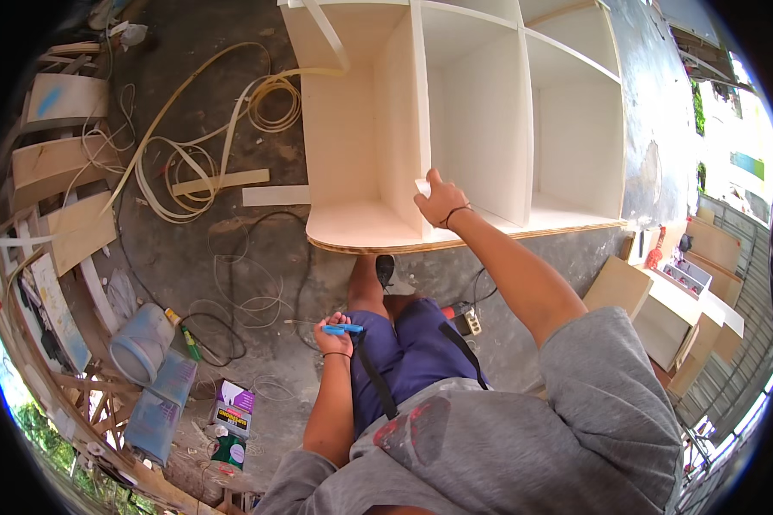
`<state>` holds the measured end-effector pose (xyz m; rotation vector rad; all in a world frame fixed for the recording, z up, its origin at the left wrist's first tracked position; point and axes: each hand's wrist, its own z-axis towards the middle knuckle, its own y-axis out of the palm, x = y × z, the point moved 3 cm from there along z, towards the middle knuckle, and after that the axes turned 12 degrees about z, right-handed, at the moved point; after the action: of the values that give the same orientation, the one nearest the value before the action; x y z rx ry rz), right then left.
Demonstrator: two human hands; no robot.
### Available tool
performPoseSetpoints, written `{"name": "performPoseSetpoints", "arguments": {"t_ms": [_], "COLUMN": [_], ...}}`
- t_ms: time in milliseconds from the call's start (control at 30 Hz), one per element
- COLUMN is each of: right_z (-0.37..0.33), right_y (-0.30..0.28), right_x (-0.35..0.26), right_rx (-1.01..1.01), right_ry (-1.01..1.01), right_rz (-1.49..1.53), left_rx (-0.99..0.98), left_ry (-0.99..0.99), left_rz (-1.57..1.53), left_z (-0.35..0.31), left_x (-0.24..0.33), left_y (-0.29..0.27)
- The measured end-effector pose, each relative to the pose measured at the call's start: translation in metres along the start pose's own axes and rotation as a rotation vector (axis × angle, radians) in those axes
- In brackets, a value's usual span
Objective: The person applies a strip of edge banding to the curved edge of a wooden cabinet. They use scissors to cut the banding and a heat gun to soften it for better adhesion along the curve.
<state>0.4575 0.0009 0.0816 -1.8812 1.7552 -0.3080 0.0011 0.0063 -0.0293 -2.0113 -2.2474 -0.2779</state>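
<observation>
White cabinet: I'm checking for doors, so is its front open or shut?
Open: no door covers the cabinet; the insides of its compartments show, and the right hand is at a divider's front edge.

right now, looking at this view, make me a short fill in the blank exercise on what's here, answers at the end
1. The left hand holds a small tool coloured ____.
2. The right hand is at the cabinet, by the panel between the near row's left and ____ compartments.
3. The person's shirt is mostly ____.

Missing words: blue; middle; grey.
</observation>
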Motion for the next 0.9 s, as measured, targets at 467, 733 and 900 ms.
{"name": "performPoseSetpoints", "arguments": {"t_ms": [467,733,900], "right_z": [-0.082,-0.150,-0.144], "right_y": [0.054,0.140,0.167], "right_x": [0.034,0.073,0.051], "right_rx": [0.237,0.306,0.333], "right_ry": [-0.295,-0.445,-0.665], "right_rz": [0.255,0.558,0.508], "left_rx": [-0.084,-0.123,-0.007], "left_ry": [0.126,0.265,0.450], "left_rz": [0.118,0.048,0.221], "left_z": [-0.034,-0.100,-0.081], "left_x": [0.010,0.079,0.093], "left_y": [-0.049,-0.047,-0.062]}}
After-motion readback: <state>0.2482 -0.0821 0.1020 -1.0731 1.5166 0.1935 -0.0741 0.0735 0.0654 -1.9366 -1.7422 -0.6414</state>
